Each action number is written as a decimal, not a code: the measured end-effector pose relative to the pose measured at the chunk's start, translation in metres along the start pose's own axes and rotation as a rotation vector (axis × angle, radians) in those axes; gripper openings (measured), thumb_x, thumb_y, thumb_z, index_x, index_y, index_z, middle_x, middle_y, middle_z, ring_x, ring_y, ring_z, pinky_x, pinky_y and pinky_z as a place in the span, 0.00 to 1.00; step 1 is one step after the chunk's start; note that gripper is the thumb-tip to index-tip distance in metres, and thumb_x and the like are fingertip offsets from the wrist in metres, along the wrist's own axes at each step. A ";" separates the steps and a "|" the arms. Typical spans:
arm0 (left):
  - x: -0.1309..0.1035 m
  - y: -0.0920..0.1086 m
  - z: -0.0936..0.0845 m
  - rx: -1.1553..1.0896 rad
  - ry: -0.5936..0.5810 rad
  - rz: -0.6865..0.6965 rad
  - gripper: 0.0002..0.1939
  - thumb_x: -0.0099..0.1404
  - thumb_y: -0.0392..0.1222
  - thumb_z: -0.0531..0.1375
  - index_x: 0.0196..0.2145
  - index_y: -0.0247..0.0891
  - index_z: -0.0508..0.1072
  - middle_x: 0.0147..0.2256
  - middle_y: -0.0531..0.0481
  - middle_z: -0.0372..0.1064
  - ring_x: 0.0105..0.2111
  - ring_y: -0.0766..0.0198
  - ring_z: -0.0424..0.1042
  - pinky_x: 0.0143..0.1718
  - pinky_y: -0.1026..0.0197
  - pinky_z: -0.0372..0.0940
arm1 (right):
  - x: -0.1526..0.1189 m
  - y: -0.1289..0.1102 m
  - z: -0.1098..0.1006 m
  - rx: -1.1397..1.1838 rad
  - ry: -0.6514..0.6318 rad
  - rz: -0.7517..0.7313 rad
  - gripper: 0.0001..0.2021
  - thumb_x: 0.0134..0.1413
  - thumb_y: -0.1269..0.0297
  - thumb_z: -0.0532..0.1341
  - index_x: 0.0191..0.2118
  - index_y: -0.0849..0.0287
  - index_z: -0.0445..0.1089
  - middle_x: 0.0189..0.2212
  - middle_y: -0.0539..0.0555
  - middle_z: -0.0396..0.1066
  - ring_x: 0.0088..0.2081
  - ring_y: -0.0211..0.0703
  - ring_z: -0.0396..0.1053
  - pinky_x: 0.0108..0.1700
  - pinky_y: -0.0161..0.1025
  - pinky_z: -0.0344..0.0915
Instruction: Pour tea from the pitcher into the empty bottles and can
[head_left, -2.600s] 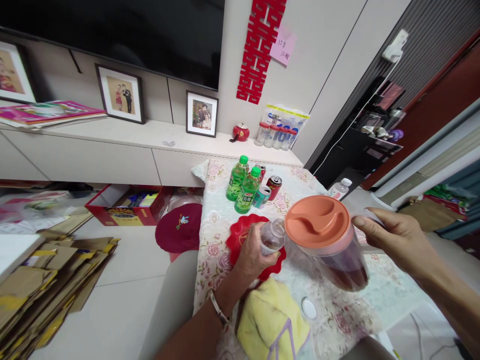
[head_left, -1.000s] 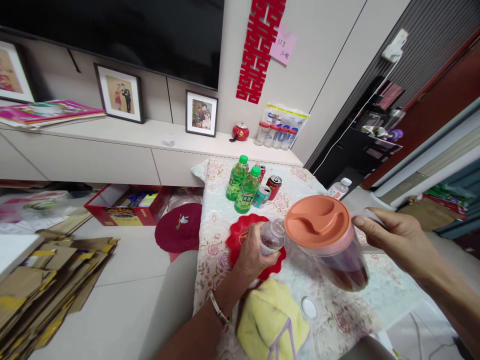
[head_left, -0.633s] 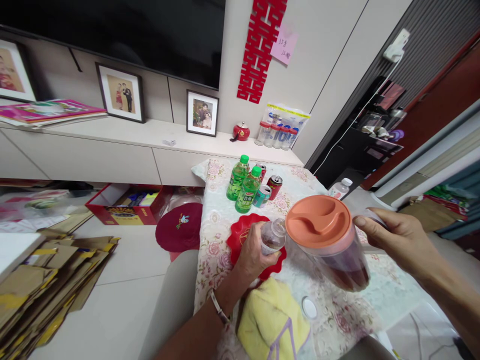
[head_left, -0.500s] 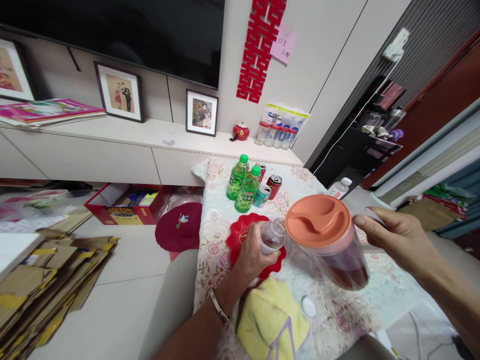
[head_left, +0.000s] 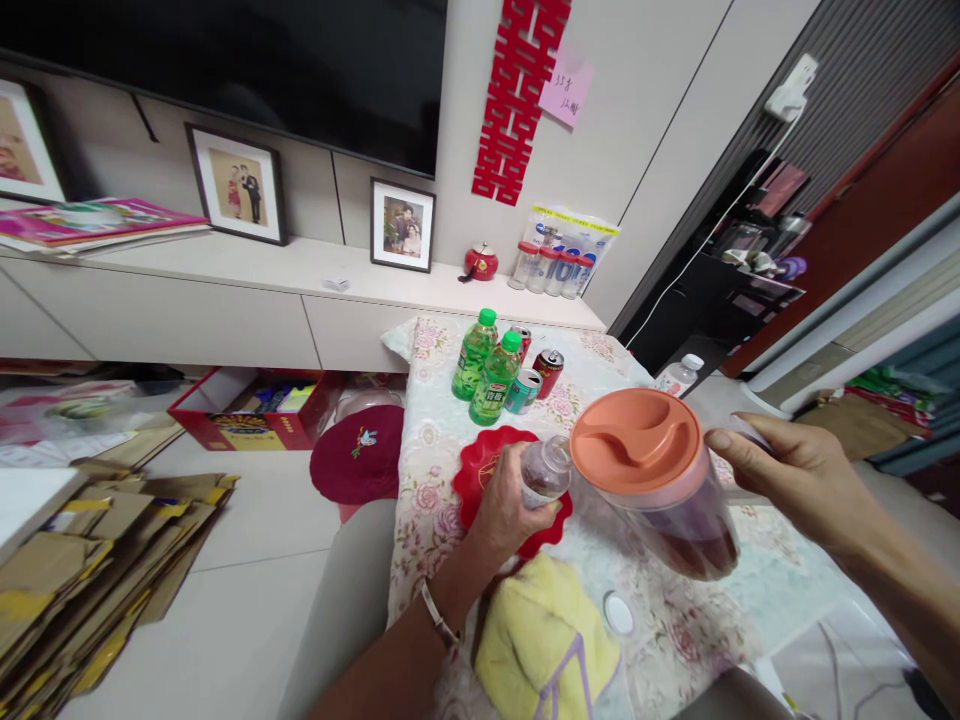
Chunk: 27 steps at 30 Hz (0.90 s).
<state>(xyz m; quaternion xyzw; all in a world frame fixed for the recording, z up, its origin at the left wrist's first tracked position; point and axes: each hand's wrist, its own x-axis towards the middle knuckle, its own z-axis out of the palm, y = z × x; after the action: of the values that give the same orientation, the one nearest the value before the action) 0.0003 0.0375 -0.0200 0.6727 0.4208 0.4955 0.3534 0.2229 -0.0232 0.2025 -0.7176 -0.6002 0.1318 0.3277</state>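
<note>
My left hand [head_left: 504, 505] is wrapped round a clear plastic bottle [head_left: 546, 468] with no cap on its mouth, tilted a little over a red scalloped plate [head_left: 474, 462]. By its handle, my right hand [head_left: 802, 480] grips a clear pitcher [head_left: 675, 520] with an orange lid [head_left: 636, 440]. Dark brown liquid lies in the tipped pitcher, whose lid edge is close to the bottle's mouth. Whether liquid is flowing between them I cannot tell. A yellow cloth [head_left: 544, 640] lies in front of my left hand, with a white round cap [head_left: 618, 613] beside it.
On the flowered tablecloth [head_left: 431, 400] stand two green drink bottles [head_left: 495, 380], several cans [head_left: 549, 373] and a white-capped bottle [head_left: 680, 375]. Behind is a low cabinet [head_left: 375, 318] with frames and jars. Folded cardboard [head_left: 112, 560] and a maroon stool [head_left: 356, 455] are at left.
</note>
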 end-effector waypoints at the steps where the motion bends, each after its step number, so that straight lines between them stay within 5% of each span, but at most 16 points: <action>1: 0.000 0.000 0.000 -0.001 0.002 0.000 0.36 0.48 0.36 0.70 0.54 0.46 0.64 0.50 0.43 0.75 0.49 0.45 0.78 0.51 0.47 0.76 | 0.000 0.000 0.000 0.001 -0.003 0.002 0.33 0.40 0.28 0.66 0.17 0.55 0.60 0.19 0.46 0.50 0.23 0.38 0.50 0.24 0.36 0.49; 27: 0.000 0.002 0.000 -0.047 -0.035 -0.037 0.36 0.50 0.37 0.68 0.55 0.44 0.62 0.53 0.40 0.73 0.55 0.45 0.75 0.58 0.46 0.71 | 0.000 -0.001 -0.001 -0.004 -0.004 0.008 0.33 0.38 0.27 0.66 0.17 0.55 0.61 0.19 0.46 0.50 0.24 0.38 0.51 0.24 0.36 0.50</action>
<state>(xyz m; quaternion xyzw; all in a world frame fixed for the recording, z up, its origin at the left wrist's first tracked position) 0.0004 0.0365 -0.0180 0.6650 0.4151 0.4866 0.3855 0.2226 -0.0232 0.2037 -0.7204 -0.5983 0.1333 0.3244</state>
